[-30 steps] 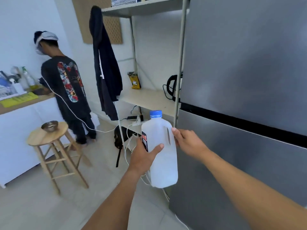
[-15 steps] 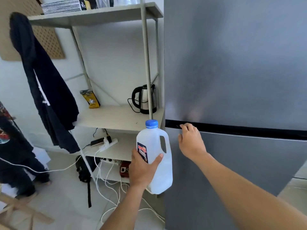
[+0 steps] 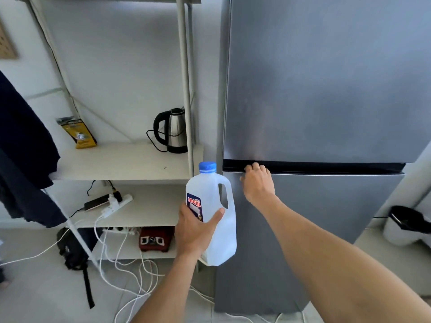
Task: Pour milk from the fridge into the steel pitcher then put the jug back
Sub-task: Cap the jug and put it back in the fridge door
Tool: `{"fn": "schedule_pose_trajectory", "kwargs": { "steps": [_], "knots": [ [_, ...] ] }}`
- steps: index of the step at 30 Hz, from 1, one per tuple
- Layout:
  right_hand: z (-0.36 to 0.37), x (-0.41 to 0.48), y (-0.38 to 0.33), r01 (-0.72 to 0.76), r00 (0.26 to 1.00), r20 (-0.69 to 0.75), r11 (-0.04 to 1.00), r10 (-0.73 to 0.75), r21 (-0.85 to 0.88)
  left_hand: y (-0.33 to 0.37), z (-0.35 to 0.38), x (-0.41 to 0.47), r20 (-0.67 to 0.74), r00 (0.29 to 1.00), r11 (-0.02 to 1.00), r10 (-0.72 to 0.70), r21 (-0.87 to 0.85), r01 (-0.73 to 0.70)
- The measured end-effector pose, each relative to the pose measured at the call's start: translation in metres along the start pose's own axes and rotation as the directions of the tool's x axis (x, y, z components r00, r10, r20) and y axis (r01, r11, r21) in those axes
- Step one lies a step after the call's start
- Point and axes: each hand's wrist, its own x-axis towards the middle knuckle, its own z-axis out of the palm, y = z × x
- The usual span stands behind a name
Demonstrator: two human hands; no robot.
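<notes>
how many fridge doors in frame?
2: upper door above the dark gap; lower door below it, right hand gripping its top edge, left hand holding the milk jug. None hidden.

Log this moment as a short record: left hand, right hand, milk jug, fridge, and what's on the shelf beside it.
left hand: grips the milk jug by its body
right hand: fingers hooked over top edge of lower fridge door
milk jug: upright, blue cap on
fridge: both doors look closed
shelf: kettle, yellow packet

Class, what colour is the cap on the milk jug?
Blue; the cap on the milk jug shows best in the head view.
</notes>
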Motion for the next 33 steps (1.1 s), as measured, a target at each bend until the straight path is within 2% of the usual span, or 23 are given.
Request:
{"fn": "schedule_pose_trajectory", "kwargs": {
  "steps": [5, 11, 15, 22, 27, 31, 33],
  "knots": [
    [0.002, -0.006, 0.003, 0.011, 0.998, -0.055, 1.0, -0.01, 0.027, -0.017, -0.01, -0.009, 0.009, 1.0, 1.0, 0.001, -0.001, -0.001],
    [-0.006, -0.069, 0.022, 0.091, 0.99, -0.122, 0.988, -0.075, 0.127, -0.027, -0.026, -0.039, -0.047, 0.999, 0.998, 0.019, 0.056, -0.017],
    [-0.022, -0.115, 0.034, 0.095, 0.993, -0.092, 0.971, -0.076, 0.22, -0.028, -0.041, -0.074, -0.106, 0.994, 0.998, 0.037, 0.059, -0.031],
    [-0.055, -0.212, 0.067, 0.055, 0.997, -0.069, 0.925, -0.031, 0.376, -0.027, -0.048, -0.154, -0.088, 0.989, 0.985, 0.116, 0.14, -0.103],
    [-0.085, -0.277, 0.1, -0.1, 0.995, 0.031, 0.9, 0.096, 0.424, -0.024, -0.045, -0.218, -0.123, 0.99, 0.995, 0.065, 0.082, -0.055],
    [-0.111, -0.33, 0.126, -0.245, 0.965, 0.061, 0.8, 0.254, 0.548, -0.016, -0.041, -0.26, -0.048, 0.994, 0.984, 0.102, 0.152, -0.093],
    [-0.122, -0.351, 0.141, -0.277, 0.956, 0.083, 0.779, 0.281, 0.562, -0.011, -0.037, -0.277, -0.013, 0.992, 0.979, 0.122, 0.165, -0.118]
  ]
}}
